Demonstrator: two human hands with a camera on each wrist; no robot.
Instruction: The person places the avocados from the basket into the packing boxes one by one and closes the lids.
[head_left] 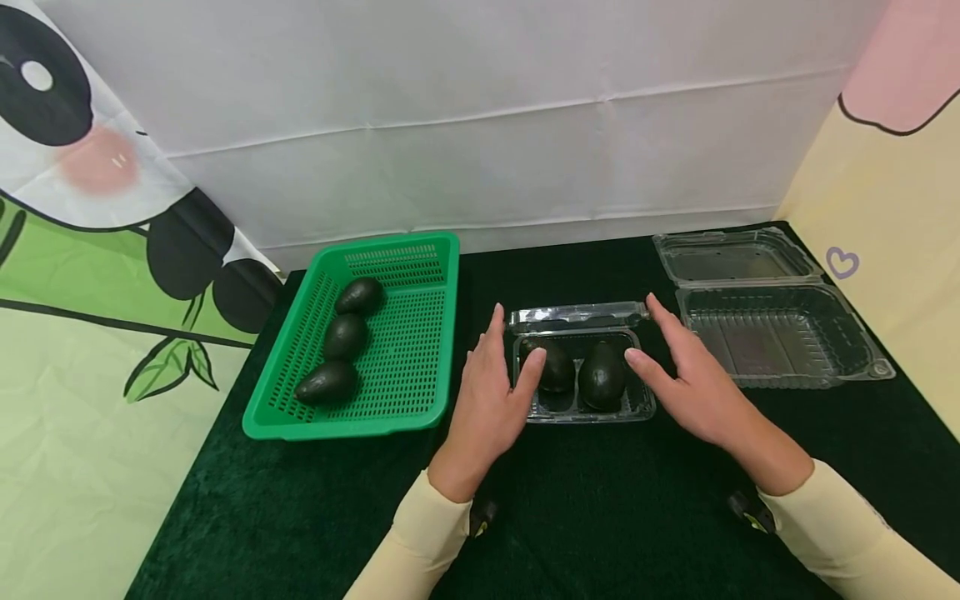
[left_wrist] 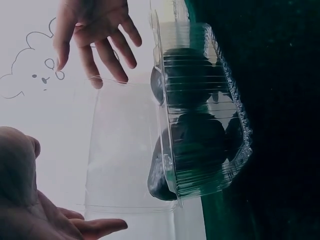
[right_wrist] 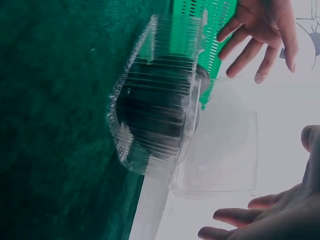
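A small clear plastic clamshell box [head_left: 592, 417] sits on the dark green cloth, its hinged lid [head_left: 577, 316] standing raised at the back. Inside, an avocado [head_left: 602, 377] lies beside another avocado [head_left: 557, 368]; through the ribbed wall both show in the left wrist view. My left hand [head_left: 487, 404] is at the box's left side, fingers extended and thumb over the left avocado. On the other side, my right hand [head_left: 697, 387] has its fingers stretched toward the lid's right end, thumb near the right avocado. Neither hand grips anything.
To the left, a green plastic basket [head_left: 408, 350] contains three avocados [head_left: 345, 337] along its left side. A larger clear clamshell box [head_left: 772, 342] lies opened at the back right. A white cloth wall [head_left: 525, 167] rises behind the table.
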